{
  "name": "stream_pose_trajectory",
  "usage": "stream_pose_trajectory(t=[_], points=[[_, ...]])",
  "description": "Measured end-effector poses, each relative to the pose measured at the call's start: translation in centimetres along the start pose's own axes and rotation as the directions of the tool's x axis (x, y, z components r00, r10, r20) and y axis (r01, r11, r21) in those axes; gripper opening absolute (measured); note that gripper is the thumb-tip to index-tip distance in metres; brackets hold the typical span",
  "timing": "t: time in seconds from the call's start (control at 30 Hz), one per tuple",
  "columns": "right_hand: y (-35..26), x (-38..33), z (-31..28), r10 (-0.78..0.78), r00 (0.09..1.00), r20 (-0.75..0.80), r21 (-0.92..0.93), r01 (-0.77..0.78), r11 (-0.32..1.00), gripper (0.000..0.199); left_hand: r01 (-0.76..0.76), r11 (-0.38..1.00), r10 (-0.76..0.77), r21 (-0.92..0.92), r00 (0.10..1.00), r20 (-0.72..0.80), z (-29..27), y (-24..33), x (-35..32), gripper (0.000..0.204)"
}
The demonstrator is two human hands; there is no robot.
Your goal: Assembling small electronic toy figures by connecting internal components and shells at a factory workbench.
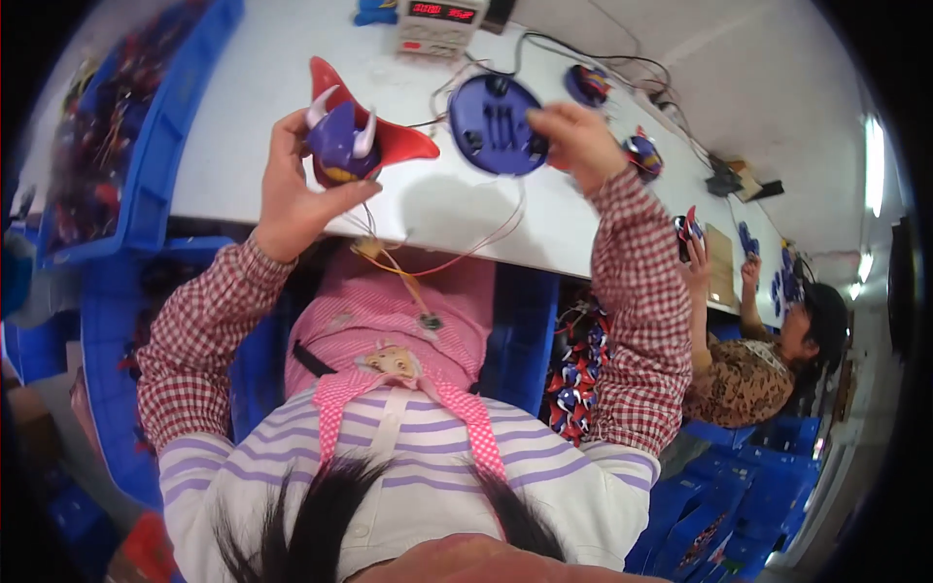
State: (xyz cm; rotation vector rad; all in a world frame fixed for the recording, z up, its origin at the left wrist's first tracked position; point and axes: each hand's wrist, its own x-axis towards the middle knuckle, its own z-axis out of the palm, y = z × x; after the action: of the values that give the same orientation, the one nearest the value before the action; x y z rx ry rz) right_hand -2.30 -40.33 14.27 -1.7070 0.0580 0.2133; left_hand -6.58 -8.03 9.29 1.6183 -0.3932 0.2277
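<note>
My left hand (296,189) grips a toy head (335,141), purple with two white horns and a flared red collar, above the white table. Pinched at its right edge in my right hand (583,146) is a round purple plastic disc (496,124), with slots in its middle and dark round feet near its rim. Thin wires hang below the toy head and loop across toward the disc. A small circuit board (429,321) dangles on the wires in front of my pink apron (389,291).
A power supply (437,27) with a red display stands at the table's (233,165) far side, cables running right. More toy parts (587,85) lie rightward. A blue bin (155,194) full of parts is at left, toy heads (578,379) below right. A co-worker (748,374) sits at right.
</note>
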Motion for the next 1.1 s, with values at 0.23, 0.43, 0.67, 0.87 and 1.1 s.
stream_pose_trajectory(t=[0.23, 0.43, 0.67, 0.87, 1.1], points=[[9.8, 1.3, 8.0, 0.201, 0.979, -0.037, 0.010, -0.201, 0.980, 0.023, 0.235, 0.912, -0.208, 0.335, 0.971, -0.116, -3.6, -8.2, 2.6, 0.078], [9.7, 2.4, 8.2, 0.262, 0.957, -0.125, -0.263, -0.286, 0.921, 0.032, 0.308, 0.806, -0.210, 0.504, 0.947, -0.244, -4.8, -12.9, 5.6, 0.074], [7.7, 7.0, 4.2, -0.012, 0.958, -0.285, -0.634, -0.179, 0.753, 0.052, 0.304, 0.556, -0.065, 0.774, 0.944, -0.324, -5.9, -14.5, 5.2, 0.064], [10.8, 12.9, 1.4, -0.423, 0.890, -0.170, -0.673, 0.209, 0.710, 0.050, -0.025, 0.827, -0.005, 0.562, 0.999, 0.052, -3.1, -8.3, 3.2, 0.048], [5.3, 6.6, 6.6, -0.167, 0.954, -0.250, 0.005, 0.173, 0.985, 0.023, -0.075, 0.730, -0.145, 0.680, 0.955, 0.260, 4.3, -11.2, 5.2, 0.028]])
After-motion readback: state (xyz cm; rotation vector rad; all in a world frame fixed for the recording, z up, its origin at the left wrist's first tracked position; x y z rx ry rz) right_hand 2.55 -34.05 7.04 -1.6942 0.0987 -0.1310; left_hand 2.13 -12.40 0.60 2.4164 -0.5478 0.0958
